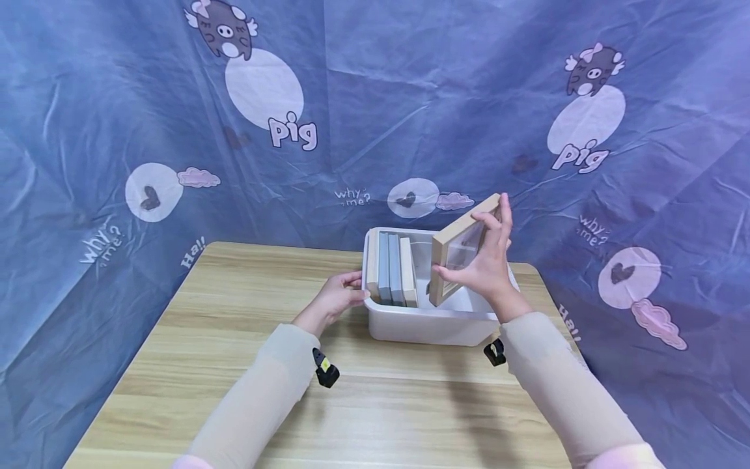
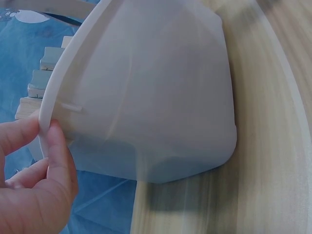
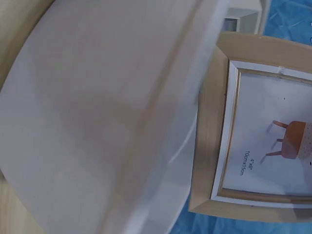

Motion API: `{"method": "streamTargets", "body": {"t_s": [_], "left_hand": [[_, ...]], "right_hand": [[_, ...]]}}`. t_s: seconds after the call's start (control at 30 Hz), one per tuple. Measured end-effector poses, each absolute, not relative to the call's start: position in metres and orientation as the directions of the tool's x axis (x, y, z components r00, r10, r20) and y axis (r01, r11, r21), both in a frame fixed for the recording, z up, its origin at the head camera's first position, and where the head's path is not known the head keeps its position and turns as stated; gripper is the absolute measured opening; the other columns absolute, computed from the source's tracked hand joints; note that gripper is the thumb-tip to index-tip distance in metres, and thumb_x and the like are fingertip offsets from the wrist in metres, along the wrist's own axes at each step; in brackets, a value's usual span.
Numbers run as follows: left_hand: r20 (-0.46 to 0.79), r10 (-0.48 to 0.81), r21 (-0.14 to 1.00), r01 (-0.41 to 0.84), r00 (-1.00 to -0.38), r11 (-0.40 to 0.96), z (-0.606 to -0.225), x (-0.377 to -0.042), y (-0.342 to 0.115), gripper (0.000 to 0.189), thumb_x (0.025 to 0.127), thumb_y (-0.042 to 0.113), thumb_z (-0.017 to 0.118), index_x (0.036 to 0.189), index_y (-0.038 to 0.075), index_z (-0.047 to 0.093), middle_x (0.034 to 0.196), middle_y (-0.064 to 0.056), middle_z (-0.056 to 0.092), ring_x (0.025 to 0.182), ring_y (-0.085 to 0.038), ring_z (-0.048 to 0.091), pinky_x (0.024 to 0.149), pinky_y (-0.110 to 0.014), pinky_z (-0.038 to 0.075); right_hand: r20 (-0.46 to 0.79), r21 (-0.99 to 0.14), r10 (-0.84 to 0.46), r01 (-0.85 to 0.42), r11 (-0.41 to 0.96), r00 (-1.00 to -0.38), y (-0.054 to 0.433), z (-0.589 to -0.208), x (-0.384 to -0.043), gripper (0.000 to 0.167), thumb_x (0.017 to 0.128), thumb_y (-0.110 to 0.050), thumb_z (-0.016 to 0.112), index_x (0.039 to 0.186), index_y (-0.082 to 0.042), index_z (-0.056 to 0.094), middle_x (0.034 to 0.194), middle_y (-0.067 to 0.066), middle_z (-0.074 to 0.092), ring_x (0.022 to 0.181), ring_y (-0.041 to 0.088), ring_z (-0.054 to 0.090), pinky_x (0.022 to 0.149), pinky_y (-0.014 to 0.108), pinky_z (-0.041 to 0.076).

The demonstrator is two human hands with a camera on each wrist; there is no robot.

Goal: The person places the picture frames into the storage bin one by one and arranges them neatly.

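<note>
In the head view, my right hand [image 1: 491,264] grips a light wooden picture frame [image 1: 465,228] between thumb and fingers. The frame is tilted, its lower edge over the inside of a white plastic bin [image 1: 424,327]. The right wrist view shows that picture frame [image 3: 210,141] with a white inner border and a print of a brown chair-like thing; the hand is out of that view. My left hand [image 1: 336,296] pinches the bin's left rim, thumb and fingers on either side. Two blue-grey frames [image 1: 395,270] stand upright inside between pale wooden frames [image 1: 408,270].
The bin stands near the back of a wood-grain table [image 1: 234,339]. A blue curtain [image 1: 363,98] with pig prints hangs behind and along both sides. A black wrist camera [image 1: 325,369] sits on the left sleeve, another camera [image 1: 495,352] by the right cuff.
</note>
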State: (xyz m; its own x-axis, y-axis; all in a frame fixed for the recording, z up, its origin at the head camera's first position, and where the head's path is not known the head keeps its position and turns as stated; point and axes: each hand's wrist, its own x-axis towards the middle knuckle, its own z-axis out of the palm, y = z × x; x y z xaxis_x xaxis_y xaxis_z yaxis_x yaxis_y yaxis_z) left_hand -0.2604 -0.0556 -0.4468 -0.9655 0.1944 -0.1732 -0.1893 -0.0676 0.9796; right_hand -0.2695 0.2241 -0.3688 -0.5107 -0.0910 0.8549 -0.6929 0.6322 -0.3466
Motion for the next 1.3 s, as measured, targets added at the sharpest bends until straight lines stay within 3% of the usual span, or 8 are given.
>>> {"method": "streamTargets", "body": {"t_s": [0.2, 0.4, 0.6, 0.87, 1.03, 1.3], "left_hand": [[-0.178, 0.19, 0.978, -0.194, -0.966, -0.071, -0.447, -0.261, -0.055, 0.056, 0.082, -0.014, 0.064, 0.135, -0.006, 0.047, 0.116, -0.02, 0.054, 0.084, -0.018, 0.06, 0.081, -0.03, 0.055], [-0.187, 0.181, 0.974, -0.206, -0.965, -0.09, -0.449, -0.262, -0.054, 0.057, 0.081, -0.014, 0.064, 0.135, -0.005, 0.048, 0.116, -0.02, 0.054, 0.084, -0.018, 0.061, 0.082, -0.03, 0.055], [-0.178, 0.186, 0.975, -0.199, -0.966, -0.097, -0.452, -0.262, -0.055, 0.056, 0.081, -0.014, 0.064, 0.134, -0.007, 0.047, 0.116, -0.02, 0.053, 0.083, -0.018, 0.06, 0.082, -0.031, 0.055], [-0.17, 0.183, 0.977, -0.19, -0.968, -0.098, -0.452, -0.262, -0.055, 0.055, 0.081, -0.014, 0.063, 0.134, -0.007, 0.048, 0.117, -0.02, 0.053, 0.085, -0.019, 0.061, 0.082, -0.031, 0.055], [-0.175, 0.185, 0.975, -0.196, -0.967, -0.102, -0.453, -0.263, -0.055, 0.056, 0.081, -0.015, 0.063, 0.134, -0.007, 0.047, 0.117, -0.02, 0.053, 0.085, -0.018, 0.061, 0.081, -0.031, 0.055], [-0.177, 0.187, 0.974, -0.199, -0.966, -0.105, -0.453, -0.262, -0.056, 0.056, 0.081, -0.014, 0.063, 0.134, -0.007, 0.047, 0.115, -0.02, 0.054, 0.085, -0.019, 0.062, 0.082, -0.031, 0.055]], "right_hand": [[0.811, -0.368, -0.136, -0.677, 0.637, -0.569, 0.222, -0.38, -0.276, 0.103, 0.041, -0.034, 0.091, 0.125, -0.012, 0.037, 0.153, 0.012, 0.01, 0.142, 0.026, 0.007, 0.089, 0.07, 0.023], [0.798, -0.356, -0.169, -0.679, 0.642, -0.578, 0.218, -0.395, -0.28, 0.104, 0.04, -0.032, 0.092, 0.128, -0.014, 0.04, 0.151, 0.012, 0.012, 0.141, 0.029, 0.011, 0.092, 0.063, 0.024], [0.76, -0.345, -0.21, -0.656, 0.671, -0.615, 0.215, -0.408, -0.282, 0.108, 0.04, -0.04, 0.092, 0.135, -0.022, 0.044, 0.152, 0.01, 0.01, 0.14, 0.028, 0.012, 0.085, 0.062, 0.028], [0.744, -0.323, -0.234, -0.643, 0.695, -0.626, 0.214, -0.419, -0.286, 0.098, 0.04, -0.047, 0.089, 0.127, -0.023, 0.051, 0.146, 0.019, 0.017, 0.14, 0.031, 0.013, 0.084, 0.064, 0.031], [0.705, -0.341, -0.247, -0.623, 0.704, -0.665, 0.215, -0.425, -0.287, 0.096, 0.039, -0.046, 0.089, 0.123, -0.023, 0.05, 0.147, 0.016, 0.016, 0.139, 0.033, 0.015, 0.084, 0.059, 0.031], [0.627, -0.36, -0.304, -0.613, 0.703, -0.717, 0.22, -0.437, -0.287, 0.099, 0.037, -0.045, 0.091, 0.122, -0.021, 0.047, 0.15, 0.015, 0.01, 0.127, 0.041, 0.031, 0.081, 0.053, 0.032]]}}
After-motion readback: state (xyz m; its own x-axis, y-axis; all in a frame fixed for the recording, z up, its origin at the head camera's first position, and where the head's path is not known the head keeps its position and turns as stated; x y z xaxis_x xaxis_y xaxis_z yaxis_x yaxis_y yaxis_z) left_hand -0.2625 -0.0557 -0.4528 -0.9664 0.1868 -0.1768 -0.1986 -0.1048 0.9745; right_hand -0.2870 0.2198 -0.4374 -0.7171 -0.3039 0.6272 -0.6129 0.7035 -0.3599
